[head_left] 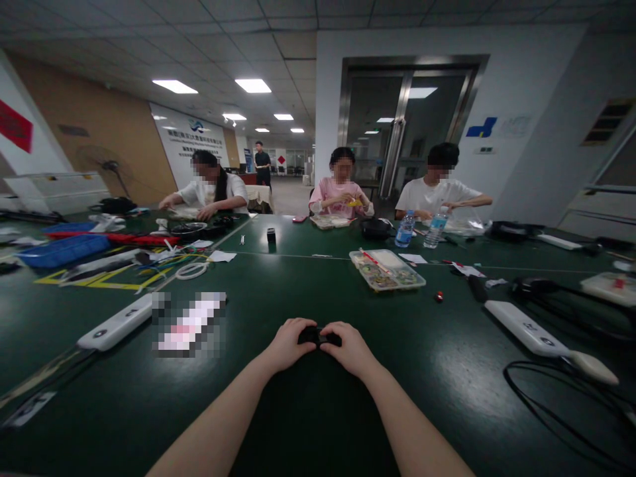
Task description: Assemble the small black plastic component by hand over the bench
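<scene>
My left hand (289, 344) and my right hand (350, 347) meet over the dark green table (278, 411), fingers curled. Between them they pinch a small black object (318, 336), mostly hidden by the fingers; I cannot make out what it is. Both forearms reach in from the bottom edge. A clear compartment tray (386, 269) with small parts lies beyond my hands to the right. A tiny red piece (438, 296) sits near it.
White power strips lie at left (116, 322) and right (527, 329), with black cables (561, 411) at the right. Three people sit working at the far side. Water bottles (406, 229), a blue tray (62, 250) and a small black box (271, 235) stand farther off.
</scene>
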Available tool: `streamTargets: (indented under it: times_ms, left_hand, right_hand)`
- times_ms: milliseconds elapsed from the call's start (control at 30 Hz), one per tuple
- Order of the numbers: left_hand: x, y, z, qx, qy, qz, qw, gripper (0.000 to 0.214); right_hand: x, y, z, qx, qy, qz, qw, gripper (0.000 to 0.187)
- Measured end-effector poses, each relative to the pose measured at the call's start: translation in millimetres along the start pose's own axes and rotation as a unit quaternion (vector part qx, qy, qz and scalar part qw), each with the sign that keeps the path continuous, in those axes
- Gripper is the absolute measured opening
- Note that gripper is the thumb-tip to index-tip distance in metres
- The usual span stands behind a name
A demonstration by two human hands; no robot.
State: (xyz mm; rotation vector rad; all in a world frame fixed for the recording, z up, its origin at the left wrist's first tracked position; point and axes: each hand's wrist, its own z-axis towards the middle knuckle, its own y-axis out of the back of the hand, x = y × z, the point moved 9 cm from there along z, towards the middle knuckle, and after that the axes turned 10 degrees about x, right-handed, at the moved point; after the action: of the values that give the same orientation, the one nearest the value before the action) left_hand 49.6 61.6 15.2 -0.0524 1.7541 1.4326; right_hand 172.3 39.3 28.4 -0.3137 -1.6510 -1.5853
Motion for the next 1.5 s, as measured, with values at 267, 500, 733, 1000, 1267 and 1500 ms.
streamTargets:
  times_ms: [267,500,733,1000,1267,1500]
  left_hand:
    - [0.1,0.4,-0.9,0.008,0.019,0.001,1.0,0.042]
    - [-4.8,4.3,-3.2,0.003,0.014,-0.018,1.0,0.04]
    - [-1.0,3.2,-3.7,0.011,0.033,-0.035,0.999,0.041]
    - [0.4,0.3,-2.4,0.012,0.025,-0.15,0.988,0.041]
    - [-5.8,-5.2,0.2,0.035,-0.008,-0.312,0.949,0.039]
    - [-14.1,-6.1,-3.0,0.055,0.005,-0.324,0.944,0.038]
  right_hand:
    - [-11.3,14.1,-3.1,-0.024,-0.033,0.072,0.997,0.02]
    - [-23.0,35.7,-8.0,-0.064,-0.063,0.112,0.99,0.024]
    - [-35.5,48.9,-10.0,-0.101,-0.072,0.145,0.982,0.026]
    - [-35.5,56.0,-10.4,-0.125,-0.052,0.154,0.979,0.029]
    - [-24.6,61.2,-13.1,-0.125,-0.052,0.14,0.981,0.028]
    - [-24.1,54.3,-11.8,-0.102,-0.06,0.111,0.987,0.025]
